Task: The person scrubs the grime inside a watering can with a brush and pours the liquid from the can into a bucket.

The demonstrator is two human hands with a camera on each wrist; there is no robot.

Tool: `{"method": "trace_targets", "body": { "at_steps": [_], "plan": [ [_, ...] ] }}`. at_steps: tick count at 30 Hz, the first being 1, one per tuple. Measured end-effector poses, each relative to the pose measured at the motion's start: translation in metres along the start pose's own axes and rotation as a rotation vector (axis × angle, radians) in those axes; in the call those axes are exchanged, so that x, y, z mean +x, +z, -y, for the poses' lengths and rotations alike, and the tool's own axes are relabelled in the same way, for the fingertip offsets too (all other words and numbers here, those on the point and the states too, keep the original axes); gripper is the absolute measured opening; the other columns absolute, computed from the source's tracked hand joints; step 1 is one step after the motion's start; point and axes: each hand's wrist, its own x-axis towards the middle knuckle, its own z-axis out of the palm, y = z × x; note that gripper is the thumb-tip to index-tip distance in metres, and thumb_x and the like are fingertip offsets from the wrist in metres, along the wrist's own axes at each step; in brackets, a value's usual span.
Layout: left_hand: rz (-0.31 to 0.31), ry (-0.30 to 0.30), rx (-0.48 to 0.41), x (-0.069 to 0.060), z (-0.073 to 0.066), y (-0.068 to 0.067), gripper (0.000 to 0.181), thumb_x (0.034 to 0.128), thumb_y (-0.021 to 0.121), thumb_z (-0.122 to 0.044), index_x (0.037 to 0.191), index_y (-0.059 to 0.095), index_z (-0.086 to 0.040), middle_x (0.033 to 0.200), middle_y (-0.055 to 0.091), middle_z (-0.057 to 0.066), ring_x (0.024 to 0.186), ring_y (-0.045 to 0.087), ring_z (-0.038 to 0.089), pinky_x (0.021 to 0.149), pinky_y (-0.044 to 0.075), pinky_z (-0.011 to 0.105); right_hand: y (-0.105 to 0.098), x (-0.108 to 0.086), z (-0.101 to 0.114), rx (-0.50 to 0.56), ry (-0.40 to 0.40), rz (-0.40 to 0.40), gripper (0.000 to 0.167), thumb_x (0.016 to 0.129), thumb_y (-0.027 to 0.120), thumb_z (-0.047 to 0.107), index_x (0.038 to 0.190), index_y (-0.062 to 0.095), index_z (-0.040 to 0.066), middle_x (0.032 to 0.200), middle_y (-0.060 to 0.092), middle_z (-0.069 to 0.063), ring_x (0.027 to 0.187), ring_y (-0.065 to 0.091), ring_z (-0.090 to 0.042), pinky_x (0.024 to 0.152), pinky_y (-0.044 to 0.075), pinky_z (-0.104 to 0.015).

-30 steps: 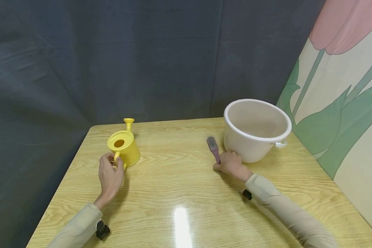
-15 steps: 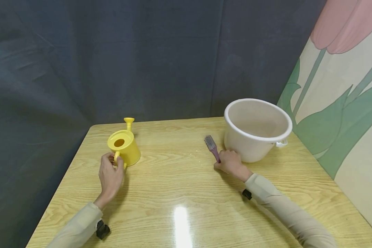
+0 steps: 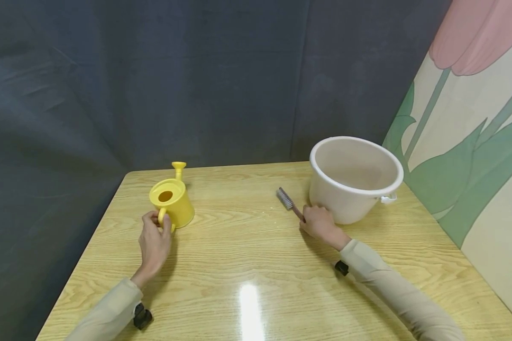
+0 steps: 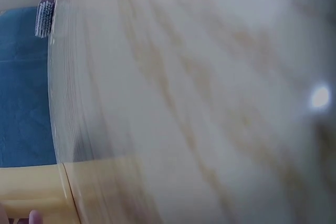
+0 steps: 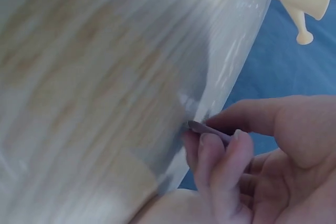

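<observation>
A yellow watering can (image 3: 180, 208) stands upright on the left of the table, its spout pointing to the back. My left hand (image 3: 153, 246) grips its handle. On the right, my right hand (image 3: 322, 227) holds a purple brush (image 3: 286, 199) by the handle, the bristled head pointing back and to the left, low over the table. Whether the bristles touch the wood I cannot tell. Just behind that hand is a white bucket (image 3: 343, 203). In the left wrist view the brush (image 4: 44, 18) shows its pale bristles; in the right wrist view fingers (image 5: 226, 166) pinch the handle.
The bucket's white handle clip (image 3: 388, 199) sticks out at its right side. A dark curtain (image 3: 222, 85) hangs behind the table (image 3: 222, 265), and a wall with painted tulips (image 3: 495, 189) borders the right side. Small specks lie left of the bucket.
The brush head has swung a little to the left and turned, so its bristles now face the left side. My left hand still holds the can, which stays in place.
</observation>
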Motion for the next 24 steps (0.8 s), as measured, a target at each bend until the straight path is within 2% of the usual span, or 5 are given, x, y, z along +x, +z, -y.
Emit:
{"method": "trace_targets", "body": {
  "at_steps": [4,11,24],
  "plan": [
    [0.007,0.01,0.008,-0.0012,0.0002,0.0011,0.037,0.1066,0.043,-0.024,0.125,0.043,0.008,0.101,0.06,0.025,0.079,0.058,0.037,0.065,0.044,0.044,-0.0012,-0.0005,0.0026,0.004,0.014,0.002,0.015,0.085,0.066,0.01,0.083,0.053,0.003,0.065,0.053,-0.01,0.058,0.056,-0.03,0.049,0.051,-0.044],
    [0.005,0.04,-0.005,-0.002,0.0007,0.0026,0.036,0.107,0.044,-0.02,0.126,0.042,0.01,0.105,0.06,0.03,0.09,0.06,0.043,0.074,0.049,0.054,-0.0016,-0.0015,0.0038,0.001,0.028,-0.016,0.017,0.085,0.066,0.008,0.089,0.052,-0.002,0.067,0.053,-0.013,0.057,0.056,-0.032,0.049,0.051,-0.045],
    [0.003,0.06,0.021,0.0007,-0.0007,0.002,0.036,0.1064,0.046,-0.021,0.12,0.047,0.012,0.091,0.057,0.023,0.078,0.056,0.037,0.066,0.041,0.045,-0.0019,-0.0052,0.0057,-0.002,0.04,-0.023,0.019,0.087,0.062,0.004,0.093,0.046,-0.005,0.066,0.053,-0.014,0.056,0.057,-0.033,0.047,0.051,-0.045]
  ]
}}
